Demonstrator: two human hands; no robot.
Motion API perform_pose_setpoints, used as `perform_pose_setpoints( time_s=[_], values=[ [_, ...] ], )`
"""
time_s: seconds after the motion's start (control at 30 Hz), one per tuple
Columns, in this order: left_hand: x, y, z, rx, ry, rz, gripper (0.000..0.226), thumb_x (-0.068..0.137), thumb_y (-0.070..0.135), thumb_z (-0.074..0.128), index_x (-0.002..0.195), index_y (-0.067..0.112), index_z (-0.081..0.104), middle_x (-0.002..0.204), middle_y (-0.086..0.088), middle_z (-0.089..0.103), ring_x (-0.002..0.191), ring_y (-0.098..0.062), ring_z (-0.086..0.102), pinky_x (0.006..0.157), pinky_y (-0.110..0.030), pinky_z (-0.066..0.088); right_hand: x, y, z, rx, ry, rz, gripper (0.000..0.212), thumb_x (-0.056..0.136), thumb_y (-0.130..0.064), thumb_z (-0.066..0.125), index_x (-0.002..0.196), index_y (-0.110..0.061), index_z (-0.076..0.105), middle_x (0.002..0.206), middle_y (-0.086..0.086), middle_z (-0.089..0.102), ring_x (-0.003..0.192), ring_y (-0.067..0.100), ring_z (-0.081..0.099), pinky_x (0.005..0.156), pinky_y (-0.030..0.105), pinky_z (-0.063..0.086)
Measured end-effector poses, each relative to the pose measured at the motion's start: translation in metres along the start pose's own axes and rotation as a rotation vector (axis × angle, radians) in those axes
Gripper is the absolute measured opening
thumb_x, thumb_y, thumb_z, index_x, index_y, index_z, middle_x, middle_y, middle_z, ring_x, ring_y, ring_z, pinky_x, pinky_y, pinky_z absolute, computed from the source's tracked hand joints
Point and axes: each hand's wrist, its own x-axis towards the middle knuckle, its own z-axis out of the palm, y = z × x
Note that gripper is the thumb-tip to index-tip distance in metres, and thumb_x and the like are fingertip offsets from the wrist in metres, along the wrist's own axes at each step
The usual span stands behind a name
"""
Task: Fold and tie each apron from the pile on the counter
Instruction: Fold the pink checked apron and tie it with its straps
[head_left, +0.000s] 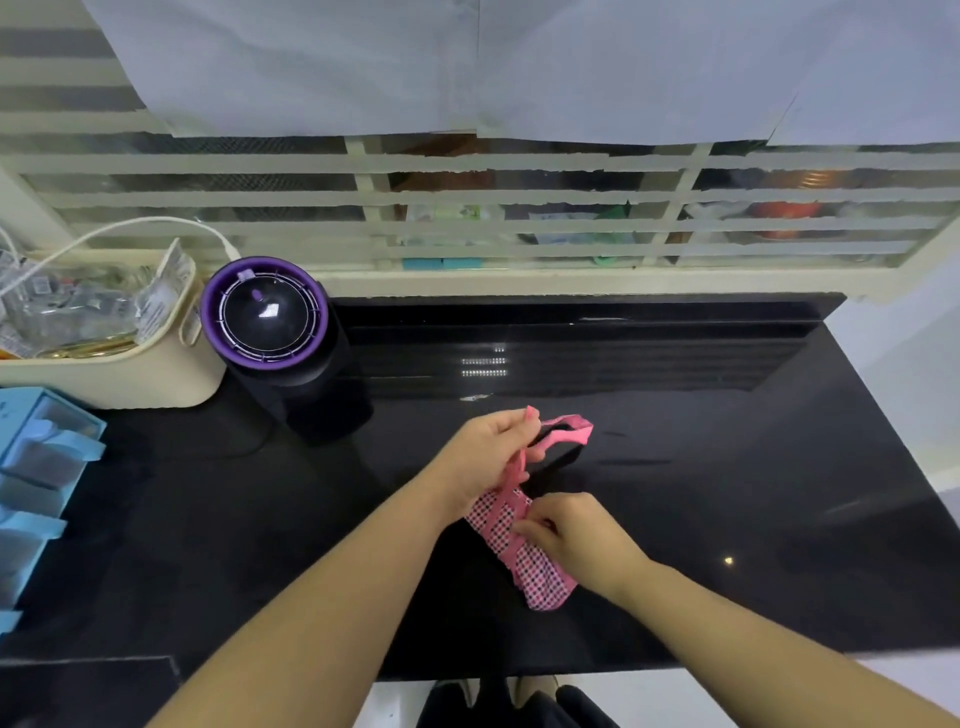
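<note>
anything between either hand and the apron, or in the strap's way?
Nothing visible. The left hand grips the pink strap, and the right hand pinches the folded apron over the black counter. The purple-topped appliance and cream basket stand apart, far to the left.

Pink-checked apron (540, 577) (plain pink strap (571, 431)); black counter (727, 493); purple-rimmed black canister (265, 317); cream basket (130, 379); pale blue organiser (47, 447)

Cream basket (130, 384) — cluttered, purple-rimmed canister (265, 317), blue drawers (36, 447)
</note>
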Motion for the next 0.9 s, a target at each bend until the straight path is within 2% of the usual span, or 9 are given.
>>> perform_pose_setpoints(
  time_s=[0.1, 0.2, 0.3, 0.4, 0.47, 0.6, 0.7, 0.83, 0.9],
  values=[
    [0.002, 0.010, 0.001, -0.101, 0.022, 0.073, 0.031, 0.098, 0.014, 0.050, 0.129, 0.015, 0.055, 0.103, 0.001, 0.066, 0.087, -0.011, 0.064, 0.088, -0.035, 0.053, 0.002, 0.002, -0.007, 0.035, -0.030, 0.060, 0.025, 0.093, -0.029, 0.060, 0.080, -0.010, 0.070, 0.061, -0.018, 0.049, 0.057, -0.002, 0.050, 0.058, 0.010, 0.035],
    [0.000, 0.021, -0.017, -0.211, 0.118, 0.156, 0.023, 0.097, 0.010, 0.050, 0.116, 0.015, 0.062, 0.100, 0.003, 0.067, 0.084, -0.009, 0.063, 0.087, -0.034, 0.054, 0.004, 0.006, -0.009, 0.068, -0.037, 0.120, 0.029, 0.093, -0.030, 0.060, 0.077, -0.007, 0.067, 0.062, -0.011, 0.052, 0.055, 0.004, 0.047, 0.056, 0.015, 0.035],
    [-0.006, 0.014, -0.052, -0.452, 0.240, 0.222, 0.020, 0.094, 0.005, 0.052, 0.104, 0.013, 0.067, 0.085, 0.004, 0.070, 0.070, -0.007, 0.064, 0.074, -0.027, 0.057, 0.001, 0.006, -0.015, 0.303, 0.045, 0.238, 0.035, 0.092, -0.029, 0.061, 0.072, -0.001, 0.063, 0.058, -0.004, 0.047, 0.050, 0.005, 0.036, 0.049, 0.018, 0.030],
    [-0.011, -0.010, -0.091, -0.683, 0.424, 0.078, 0.022, 0.093, 0.000, 0.051, 0.098, 0.013, 0.067, 0.076, 0.005, 0.067, 0.058, -0.002, 0.061, 0.064, -0.021, 0.056, -0.003, 0.002, -0.033, 0.425, 0.170, 0.237, 0.036, 0.091, -0.029, 0.062, 0.068, -0.002, 0.059, 0.055, -0.004, 0.044, 0.048, 0.003, 0.034, 0.048, 0.019, 0.029],
    [-0.008, -0.025, -0.109, -0.775, 0.468, -0.105, 0.023, 0.095, -0.001, 0.047, 0.097, 0.012, 0.066, 0.074, 0.003, 0.064, 0.058, -0.003, 0.061, 0.068, -0.023, 0.054, -0.004, -0.008, -0.049, 0.357, 0.176, 0.089, 0.032, 0.090, -0.028, 0.063, 0.070, -0.004, 0.061, 0.058, -0.002, 0.049, 0.051, 0.005, 0.039, 0.051, 0.020, 0.033],
    [0.006, -0.027, -0.117, -0.508, 0.352, -0.267, 0.023, 0.097, -0.002, 0.043, 0.099, 0.009, 0.063, 0.084, -0.004, 0.062, 0.074, -0.011, 0.063, 0.078, -0.033, 0.049, -0.002, -0.036, -0.069, -0.105, -0.060, -0.545, 0.028, 0.093, -0.031, 0.055, 0.078, -0.009, 0.063, 0.078, -0.002, 0.059, 0.069, 0.008, 0.053, 0.065, 0.021, 0.045],
    [0.012, 0.002, -0.104, -0.355, 0.173, -0.191, 0.020, 0.093, -0.003, 0.048, 0.100, 0.005, 0.064, 0.084, -0.006, 0.066, 0.072, -0.014, 0.068, 0.072, -0.034, 0.056, 0.000, -0.043, -0.060, -0.388, -0.253, -0.774, 0.025, 0.093, -0.026, 0.050, 0.081, -0.009, 0.065, 0.082, 0.002, 0.063, 0.073, 0.020, 0.058, 0.067, 0.032, 0.051],
    [0.009, 0.048, -0.076, -0.230, 0.111, 0.000, 0.018, 0.093, -0.003, 0.051, 0.096, 0.007, 0.066, 0.080, -0.004, 0.069, 0.072, -0.012, 0.070, 0.070, -0.028, 0.060, 0.010, -0.040, -0.053, -0.486, -0.440, -0.620, 0.025, 0.096, -0.023, 0.049, 0.090, -0.004, 0.065, 0.090, 0.008, 0.061, 0.082, 0.027, 0.058, 0.074, 0.042, 0.049],
    [0.000, 0.062, -0.064, -0.117, 0.095, 0.119, 0.018, 0.093, -0.002, 0.052, 0.095, 0.008, 0.067, 0.078, -0.003, 0.069, 0.072, -0.010, 0.069, 0.068, -0.023, 0.058, 0.016, -0.036, -0.061, -0.428, -0.440, -0.450, 0.024, 0.097, -0.027, 0.051, 0.092, -0.008, 0.064, 0.092, 0.002, 0.059, 0.081, 0.017, 0.053, 0.073, 0.032, 0.043]
  ],
)
